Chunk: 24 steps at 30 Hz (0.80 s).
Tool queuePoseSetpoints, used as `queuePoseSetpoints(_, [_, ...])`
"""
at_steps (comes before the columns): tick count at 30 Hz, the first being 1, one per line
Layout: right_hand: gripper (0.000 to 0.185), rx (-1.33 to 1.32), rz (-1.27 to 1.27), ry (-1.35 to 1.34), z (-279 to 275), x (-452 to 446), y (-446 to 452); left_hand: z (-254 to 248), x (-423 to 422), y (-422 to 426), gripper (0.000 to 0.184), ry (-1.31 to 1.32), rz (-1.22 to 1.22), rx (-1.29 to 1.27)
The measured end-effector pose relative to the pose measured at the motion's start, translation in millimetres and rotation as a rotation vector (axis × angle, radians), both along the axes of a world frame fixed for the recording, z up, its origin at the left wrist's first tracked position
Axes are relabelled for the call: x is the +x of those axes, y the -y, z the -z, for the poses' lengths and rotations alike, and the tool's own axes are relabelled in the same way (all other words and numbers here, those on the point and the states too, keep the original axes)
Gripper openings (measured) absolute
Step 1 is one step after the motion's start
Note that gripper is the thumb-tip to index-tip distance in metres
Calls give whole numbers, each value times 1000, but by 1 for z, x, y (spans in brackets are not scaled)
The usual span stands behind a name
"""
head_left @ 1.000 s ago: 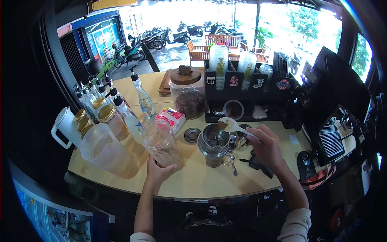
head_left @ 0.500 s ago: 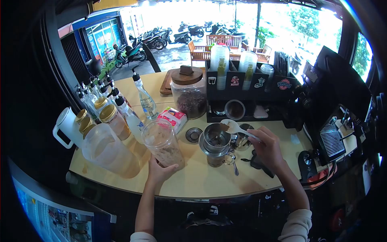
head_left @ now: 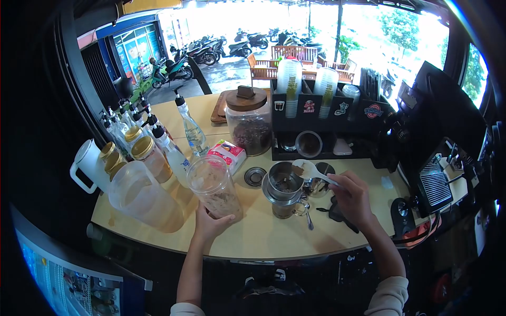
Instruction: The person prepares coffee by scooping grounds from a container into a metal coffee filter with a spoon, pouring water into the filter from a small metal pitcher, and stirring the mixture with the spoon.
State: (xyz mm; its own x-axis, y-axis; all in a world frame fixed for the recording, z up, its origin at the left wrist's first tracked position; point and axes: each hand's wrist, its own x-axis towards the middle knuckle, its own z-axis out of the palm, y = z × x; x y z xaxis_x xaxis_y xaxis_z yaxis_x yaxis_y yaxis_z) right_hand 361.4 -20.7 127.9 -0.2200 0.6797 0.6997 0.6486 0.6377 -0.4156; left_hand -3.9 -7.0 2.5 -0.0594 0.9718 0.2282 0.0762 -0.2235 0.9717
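Observation:
My left hand point(head_left: 212, 223) is wrapped around the lower part of a clear plastic jar point(head_left: 217, 192). The jar leans slightly, with brown powder clinging to its inside walls. Between the fingers of my right hand point(head_left: 352, 199) is the handle of a white spoon point(head_left: 312, 171). Brown powder lies in the spoon's bowl, which is over the right rim of a metal drip coffee filter point(head_left: 283, 185). Some bits show inside the filter, but how full it is I cannot tell. Below the filter stands a glass mug point(head_left: 282, 211) with a handle.
A round metal lid point(head_left: 255, 176) lies left of the filter. A large translucent pitcher point(head_left: 142, 192), pump bottles point(head_left: 194, 131) and gold-lidded jars point(head_left: 150, 155) stand left. Behind are a wooden-lidded jar point(head_left: 249, 126) and a black cup organizer point(head_left: 321, 113). A small spoon point(head_left: 309, 221) lies beside the mug.
My right hand has lowered slightly and shifted a little to the right with the spoon. My left hand keeps its hold on the jar. The whole view has moved very slightly.

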Motion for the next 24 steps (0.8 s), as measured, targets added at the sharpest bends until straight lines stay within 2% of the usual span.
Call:
queuePoseSetpoints(12, [26,-78,-65,-28,0,-12,15,-5,4,1,86,50,1,0])
queuePoseSetpoints(17, [26,-113,-77,-45,2,-19,18,0,-1,0,86,-27,10,22])
queuePoseSetpoints(24, [26,-30,-59,-26,-2,-16,16,2,0,-2,82,-5,-7,45])
